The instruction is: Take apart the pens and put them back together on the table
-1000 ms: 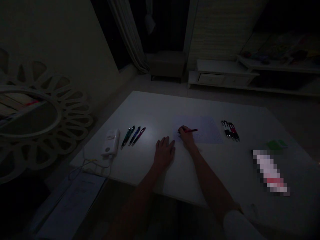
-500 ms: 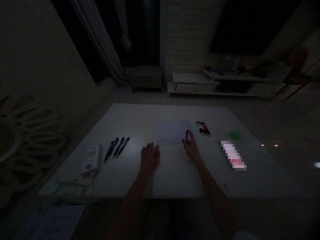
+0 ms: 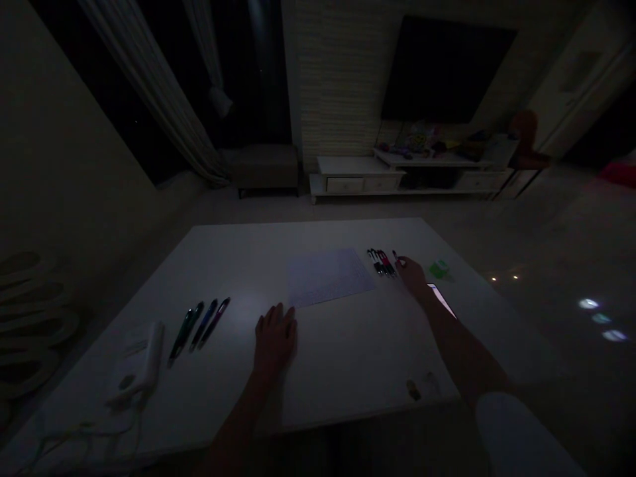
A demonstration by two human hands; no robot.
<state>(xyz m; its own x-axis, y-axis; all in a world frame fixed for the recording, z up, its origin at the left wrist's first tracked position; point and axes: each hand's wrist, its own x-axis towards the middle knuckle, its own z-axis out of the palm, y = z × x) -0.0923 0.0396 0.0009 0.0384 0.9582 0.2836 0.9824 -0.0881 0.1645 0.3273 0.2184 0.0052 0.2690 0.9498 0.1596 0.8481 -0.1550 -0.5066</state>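
Note:
My right hand (image 3: 410,273) is at the right side of the white table, its fingers closed around a pen (image 3: 396,257) whose upper end shows above them. Just left of it lies a row of several pens (image 3: 381,262), some white and black, some red. Flat on the tabletop rests my left hand (image 3: 275,338), fingers apart and holding nothing, near the lower left corner of a sheet of paper (image 3: 328,277). Further left lies a group of several dark pens (image 3: 199,324), green, blue and purplish, side by side.
A white box-like device (image 3: 134,364) with cables stands at the table's left. Beyond my right hand sits a small green object (image 3: 439,268); a lit phone (image 3: 441,298) lies partly under my right forearm. A small dark item (image 3: 413,389) is near the front edge. The room is dim.
My right hand has moved right with the pen, from over the paper to beside the pen row. My left hand stays on the table. The whole view has shifted toward the right.

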